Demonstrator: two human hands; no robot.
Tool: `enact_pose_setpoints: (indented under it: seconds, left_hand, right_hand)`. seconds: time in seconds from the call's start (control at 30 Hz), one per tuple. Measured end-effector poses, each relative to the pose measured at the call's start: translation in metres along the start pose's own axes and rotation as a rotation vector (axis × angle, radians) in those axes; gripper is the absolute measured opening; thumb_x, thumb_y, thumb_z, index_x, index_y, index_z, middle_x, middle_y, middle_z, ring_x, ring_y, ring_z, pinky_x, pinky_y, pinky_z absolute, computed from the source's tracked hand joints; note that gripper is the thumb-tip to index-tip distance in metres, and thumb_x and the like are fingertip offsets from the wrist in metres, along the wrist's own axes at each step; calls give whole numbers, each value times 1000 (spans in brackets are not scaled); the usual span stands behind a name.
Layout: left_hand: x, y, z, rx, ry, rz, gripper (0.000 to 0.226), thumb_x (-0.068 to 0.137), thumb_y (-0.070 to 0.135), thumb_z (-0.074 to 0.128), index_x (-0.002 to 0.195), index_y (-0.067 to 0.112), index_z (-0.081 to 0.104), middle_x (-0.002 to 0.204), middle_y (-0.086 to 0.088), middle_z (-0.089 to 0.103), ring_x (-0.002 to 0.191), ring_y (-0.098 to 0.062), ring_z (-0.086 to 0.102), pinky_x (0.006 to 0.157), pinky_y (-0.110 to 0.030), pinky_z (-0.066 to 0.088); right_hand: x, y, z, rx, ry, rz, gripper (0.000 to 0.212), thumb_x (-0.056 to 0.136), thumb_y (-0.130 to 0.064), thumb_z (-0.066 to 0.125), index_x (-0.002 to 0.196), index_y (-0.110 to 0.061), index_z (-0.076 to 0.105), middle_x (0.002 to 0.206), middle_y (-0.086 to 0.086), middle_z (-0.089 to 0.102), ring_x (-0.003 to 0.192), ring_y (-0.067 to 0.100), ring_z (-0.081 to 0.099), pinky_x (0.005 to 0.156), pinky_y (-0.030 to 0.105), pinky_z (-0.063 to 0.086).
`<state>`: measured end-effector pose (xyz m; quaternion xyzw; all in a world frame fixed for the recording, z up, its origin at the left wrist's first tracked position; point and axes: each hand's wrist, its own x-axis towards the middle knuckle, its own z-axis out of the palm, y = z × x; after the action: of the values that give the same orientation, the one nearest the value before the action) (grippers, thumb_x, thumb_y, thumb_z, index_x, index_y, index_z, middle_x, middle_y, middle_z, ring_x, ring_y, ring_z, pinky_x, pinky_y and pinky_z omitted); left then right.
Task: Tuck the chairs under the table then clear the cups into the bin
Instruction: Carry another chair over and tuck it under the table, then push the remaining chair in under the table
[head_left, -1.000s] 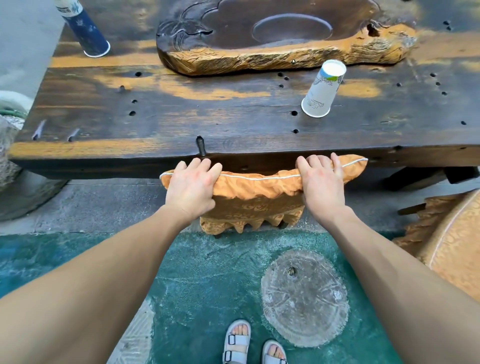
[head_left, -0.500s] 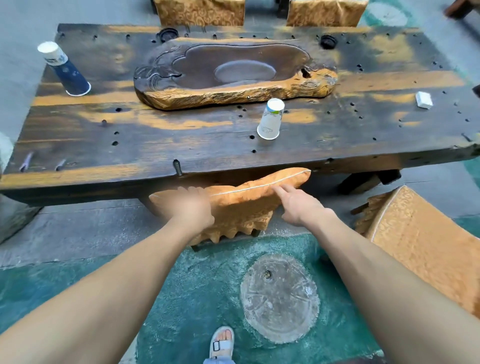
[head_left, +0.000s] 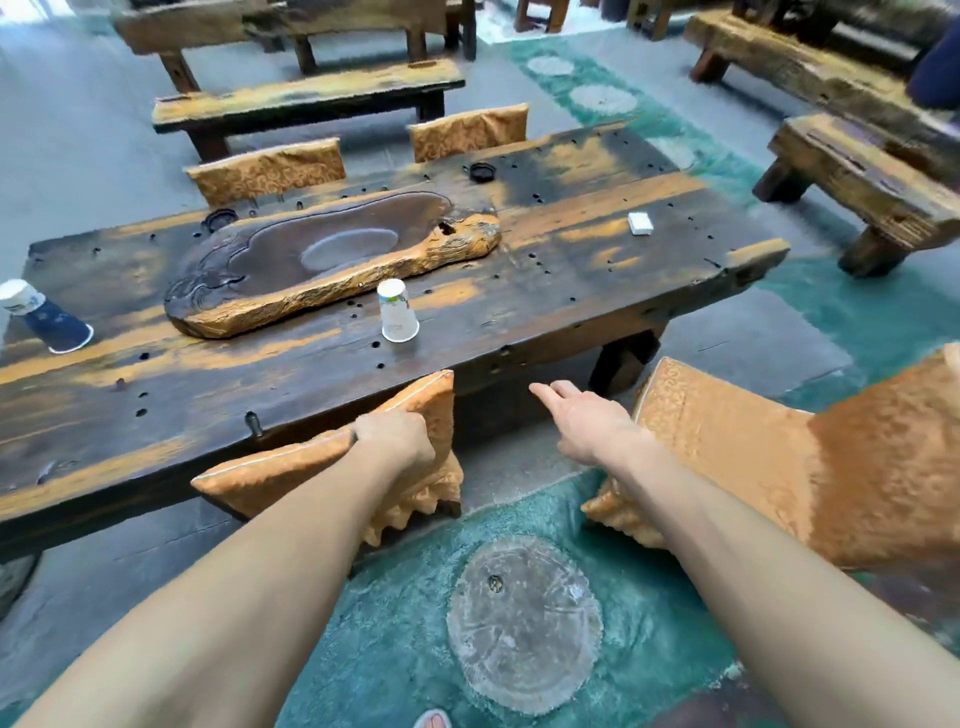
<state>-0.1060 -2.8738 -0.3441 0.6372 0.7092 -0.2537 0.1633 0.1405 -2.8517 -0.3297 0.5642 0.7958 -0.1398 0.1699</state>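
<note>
Right hand (head_left: 576, 421): we pulled it off the tucked chair (head_left: 280, 467); open, empty.
Left hand (head_left: 395, 436): grips that chair's top.
Next chair (head_left: 727, 441): we must push it under the table (head_left: 571, 270).

Carved wooden tray (head_left: 332, 260), long, shallow, oval hollow at centre. Small white box (head_left: 640, 223) well to its right. Two black round discs (head_left: 481, 172) (head_left: 219, 219) behind. Wooden benches (head_left: 306, 101) (head_left: 862, 171) beyond. Green rug (head_left: 395, 623) with pale round medallion (head_left: 524, 623) on grey floor (head_left: 78, 130).

Bare left grip (head_left: 397, 436), bare right grip (head_left: 587, 421), pale sandal (head_left: 432, 719)
</note>
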Motion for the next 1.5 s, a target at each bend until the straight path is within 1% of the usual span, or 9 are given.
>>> enact_pose_setpoints:
  seconds: [0.1,0.2,0.33,0.4,0.6,0.73,1.17,1.4,1.5]
  left_hand:
    - [-19,81,-30,66,32,130,43,93,37,51,131,20,62,126,-5,65,116,-30,63,95,-43,53]
    - [-47,170,-51,-17,118,203,44,85,30,52,126,19,62,129,-9,64,117,-34,62,94,-43,51]
    - [-97,307,-60,-117,176,341,42,84,26,54,125,21,57,129,-7,60,118,-33,59,89,-41,47]
    - [-118,367,-57,-142,174,409,48,83,25,55,132,23,54,129,-5,59,117,-32,58,91,-42,49]
    - [-167,506,-40,-147,206,548,60,82,22,54,141,23,48,132,-5,58,114,-31,58,75,-38,51]
    - [-188,557,-28,-212,224,558,63,82,23,57,144,21,44,133,-8,55,115,-33,57,84,-43,53]
    - [-136,705,-31,-301,143,564,66,82,30,61,145,18,42,131,-11,54,110,-34,59,88,-47,54]
    - [-77,787,-22,-371,-54,495,60,88,39,57,141,16,42,132,-16,56,117,-38,58,97,-45,50]
    - [-51,822,-19,-453,-156,466,66,87,33,61,145,15,37,132,-17,57,116,-37,60,98,-44,50]
  right_hand:
    - [-45,67,4,32,46,73,80,92,-9,54,160,-28,16,157,5,32,129,39,51,100,53,48]
    - [-96,139,15,-14,114,166,76,91,-22,62,157,-31,24,156,2,37,143,30,40,111,64,33]
    - [-183,247,36,-16,152,322,88,81,-42,76,154,-33,28,162,0,30,153,26,22,116,69,19]
    - [-225,298,50,9,154,398,92,80,-41,78,155,-34,25,163,-1,26,154,25,18,116,69,16]
    - [-335,422,89,97,159,594,82,87,-28,68,156,-32,24,162,1,27,155,26,16,117,72,17]
    - [-368,472,108,147,164,658,83,90,-19,66,159,-31,20,165,0,23,156,26,13,118,71,19]
    - [-315,608,120,177,196,610,86,89,-10,66,159,-30,20,165,0,23,156,26,15,118,70,21]
    - [-241,699,107,122,134,480,83,89,-3,58,159,-29,21,164,2,23,155,25,14,118,70,20]
    - [-209,732,101,89,106,422,83,89,0,56,159,-28,21,165,3,23,156,25,13,118,69,20]
